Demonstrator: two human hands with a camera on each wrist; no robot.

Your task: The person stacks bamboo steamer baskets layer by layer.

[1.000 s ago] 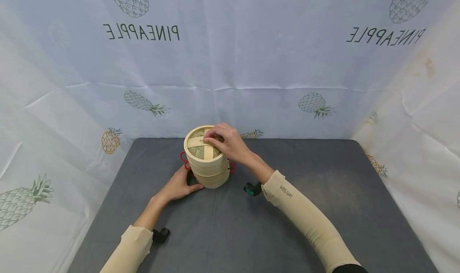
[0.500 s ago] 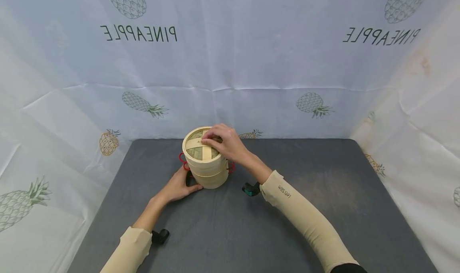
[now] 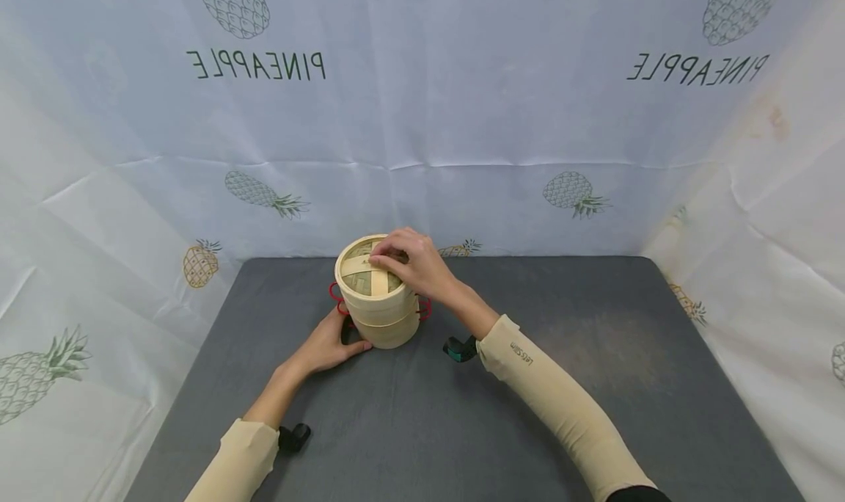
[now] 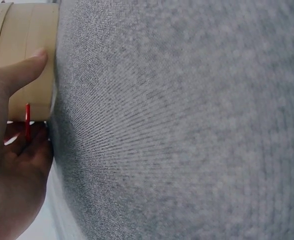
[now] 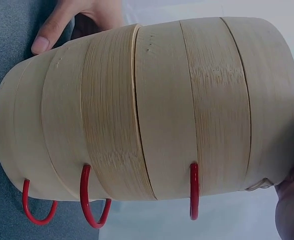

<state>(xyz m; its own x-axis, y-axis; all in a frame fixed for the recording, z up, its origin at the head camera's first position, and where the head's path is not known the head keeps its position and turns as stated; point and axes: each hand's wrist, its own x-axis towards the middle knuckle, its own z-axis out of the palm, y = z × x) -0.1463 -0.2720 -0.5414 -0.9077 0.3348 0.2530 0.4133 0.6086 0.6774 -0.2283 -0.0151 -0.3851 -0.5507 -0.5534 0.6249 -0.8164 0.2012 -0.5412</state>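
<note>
A round bamboo steamer of stacked tiers stands on the far side of the table, left of centre. Red loop handles stick out from its sides. On top sits a woven lid with crossed bamboo strips. My left hand holds the base of the steamer, thumb at the front and fingers round the left side, as the left wrist view also shows beside a red loop. With thumb and fingertips, my right hand pinches the lid's strips at the top. In the right wrist view the tiers fill the picture.
The table wears a dark grey cloth. Behind it hangs a pale curtain with pineapple prints, close to the steamer's far side. Black wrist mounts stick out from both forearms.
The head view has shifted slightly. Both hands keep their hold, and the steamer and lid show no clear movement.
</note>
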